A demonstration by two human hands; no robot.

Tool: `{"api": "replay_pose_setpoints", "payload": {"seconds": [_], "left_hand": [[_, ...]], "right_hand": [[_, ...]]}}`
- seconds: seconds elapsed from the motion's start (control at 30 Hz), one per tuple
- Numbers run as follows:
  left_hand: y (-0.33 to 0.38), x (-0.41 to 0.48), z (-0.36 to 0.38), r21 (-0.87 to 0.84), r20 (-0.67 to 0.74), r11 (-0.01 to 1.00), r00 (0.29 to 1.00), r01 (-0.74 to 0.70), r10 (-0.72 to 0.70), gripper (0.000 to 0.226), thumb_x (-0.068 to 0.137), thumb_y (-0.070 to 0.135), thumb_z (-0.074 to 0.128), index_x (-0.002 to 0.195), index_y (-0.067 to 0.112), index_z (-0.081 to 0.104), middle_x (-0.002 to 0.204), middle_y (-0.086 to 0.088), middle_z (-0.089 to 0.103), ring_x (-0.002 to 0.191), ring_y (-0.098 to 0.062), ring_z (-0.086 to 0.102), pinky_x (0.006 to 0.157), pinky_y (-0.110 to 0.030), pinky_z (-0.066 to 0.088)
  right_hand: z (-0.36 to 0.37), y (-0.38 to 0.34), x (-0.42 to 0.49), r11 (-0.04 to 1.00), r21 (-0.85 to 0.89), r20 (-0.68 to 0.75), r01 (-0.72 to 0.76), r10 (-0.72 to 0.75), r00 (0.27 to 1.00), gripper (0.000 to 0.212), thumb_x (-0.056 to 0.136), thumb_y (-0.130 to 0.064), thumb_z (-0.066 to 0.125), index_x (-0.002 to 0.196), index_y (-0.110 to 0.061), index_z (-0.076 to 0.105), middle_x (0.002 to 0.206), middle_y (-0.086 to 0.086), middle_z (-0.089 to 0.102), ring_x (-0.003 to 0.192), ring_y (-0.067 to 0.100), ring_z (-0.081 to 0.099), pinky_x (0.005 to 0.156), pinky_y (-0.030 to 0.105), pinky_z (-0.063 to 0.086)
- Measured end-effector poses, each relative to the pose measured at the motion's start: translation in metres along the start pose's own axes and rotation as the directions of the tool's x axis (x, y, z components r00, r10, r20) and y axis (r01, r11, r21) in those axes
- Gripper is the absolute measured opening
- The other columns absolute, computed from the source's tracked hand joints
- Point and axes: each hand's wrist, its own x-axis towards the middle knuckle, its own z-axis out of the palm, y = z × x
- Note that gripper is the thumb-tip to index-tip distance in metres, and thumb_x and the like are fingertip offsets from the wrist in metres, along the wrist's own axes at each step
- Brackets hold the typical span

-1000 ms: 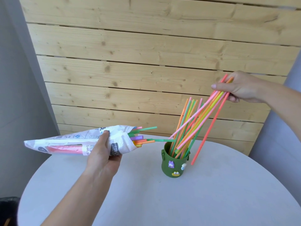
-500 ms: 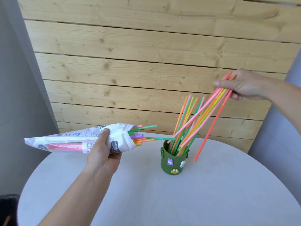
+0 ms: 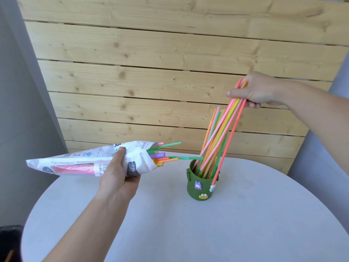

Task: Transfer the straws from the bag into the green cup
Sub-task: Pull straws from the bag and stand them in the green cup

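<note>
A dark green cup with small stuck-on figures stands on the round white table. Several coloured straws stand in it. My right hand grips the top of a bundle of straws whose lower ends reach into the cup, while one red straw hangs down outside the cup's right wall. My left hand holds a white printed bag sideways above the table, left of the cup. More straws stick out of the bag's open mouth toward the cup.
A wall of pale wooden planks rises just behind the table. Grey wall stands at the left, and a dark object sits at the lower left corner.
My right hand has swung the bundle more upright and lowered it, so the straws sit deeper in the cup. The red straw's tip now lies against the cup's outer wall. The bag has stayed still.
</note>
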Motion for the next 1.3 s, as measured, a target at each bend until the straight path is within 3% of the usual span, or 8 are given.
{"api": "replay_pose_setpoints", "payload": {"seconds": [0.1,0.23,0.33,0.47,0.6,0.73,0.83,1.3], "left_hand": [[0.0,0.0,0.0,-0.004,0.009,1.0,1.0,-0.001,0.001,0.034,0.098,0.019,0.072,0.13,0.015,0.062,0.115,0.0,0.078,0.099,-0.012,0.076,0.085,-0.034,0.061],[0.0,-0.002,0.001,-0.008,0.005,1.0,1.0,0.0,0.0,0.037,0.097,0.019,0.073,0.132,0.014,0.063,0.116,0.0,0.078,0.102,-0.012,0.076,0.093,-0.036,0.06],[0.0,-0.002,0.001,-0.007,0.007,1.0,1.0,0.005,-0.005,0.033,0.097,0.019,0.073,0.128,0.014,0.064,0.113,0.0,0.079,0.092,-0.011,0.077,0.081,-0.033,0.062],[0.001,-0.002,0.0,-0.008,0.02,1.0,1.0,0.001,-0.001,0.035,0.097,0.019,0.072,0.13,0.014,0.063,0.115,0.0,0.078,0.098,-0.011,0.077,0.084,-0.033,0.062],[0.001,-0.002,0.0,-0.009,0.027,1.0,1.0,0.004,-0.004,0.036,0.097,0.02,0.072,0.132,0.014,0.062,0.117,0.0,0.078,0.1,-0.012,0.077,0.083,-0.033,0.062],[0.001,-0.002,0.0,-0.005,0.03,1.0,0.999,0.011,-0.011,0.028,0.097,0.02,0.072,0.124,0.015,0.064,0.111,0.001,0.079,0.088,-0.009,0.077,0.066,-0.029,0.064],[0.0,-0.001,0.0,-0.009,0.03,1.0,0.999,0.014,-0.014,0.031,0.098,0.019,0.071,0.128,0.015,0.063,0.116,0.0,0.078,0.092,-0.011,0.077,0.061,-0.028,0.064],[-0.003,-0.001,-0.002,-0.003,0.035,1.0,0.999,-0.002,0.002,0.024,0.096,0.018,0.073,0.119,0.015,0.065,0.104,0.001,0.081,0.072,-0.009,0.079,0.062,-0.029,0.064]], "right_hand": [[0.001,-0.006,0.002,1.0,-0.02,-0.004,0.002,-0.002,1.0,0.033,0.093,-0.033,0.07,0.074,-0.007,0.066,0.038,-0.003,0.052,0.031,0.008,0.043,0.036,0.019,0.036],[0.007,-0.01,0.006,0.999,-0.025,-0.044,0.028,-0.029,0.999,0.032,0.092,-0.035,0.07,0.08,-0.005,0.067,0.044,0.003,0.055,0.035,0.013,0.045,0.036,0.021,0.038],[0.013,-0.013,0.01,0.998,-0.038,-0.084,0.047,-0.05,0.995,0.034,0.09,-0.039,0.072,0.084,-0.006,0.066,0.052,0.009,0.058,0.038,0.017,0.046,0.037,0.022,0.039],[0.017,-0.019,0.016,0.998,-0.05,-0.117,0.05,-0.055,0.992,0.033,0.088,-0.04,0.074,0.08,-0.009,0.065,0.043,-0.002,0.059,0.031,0.009,0.046,0.033,0.018,0.037],[0.019,-0.023,0.022,0.997,-0.069,-0.1,0.041,-0.048,0.994,0.031,0.09,-0.037,0.072,0.078,-0.01,0.062,0.036,-0.004,0.055,0.027,0.006,0.043,0.031,0.016,0.034],[0.018,-0.023,0.025,0.994,-0.104,-0.082,0.034,-0.043,0.996,0.033,0.091,-0.038,0.07,0.078,-0.008,0.063,0.035,-0.006,0.054,0.027,0.005,0.043,0.03,0.015,0.034],[0.016,-0.022,0.028,0.992,-0.119,-0.062,0.029,-0.037,0.997,0.036,0.091,-0.04,0.071,0.079,-0.007,0.064,0.035,-0.005,0.054,0.028,0.006,0.043,0.032,0.015,0.035],[0.042,-0.019,-0.006,0.959,-0.228,0.006,0.167,-0.17,0.985,0.038,0.087,-0.048,0.069,0.071,-0.013,0.063,0.036,-0.006,0.055,0.03,0.007,0.047,0.035,0.02,0.042]]}}
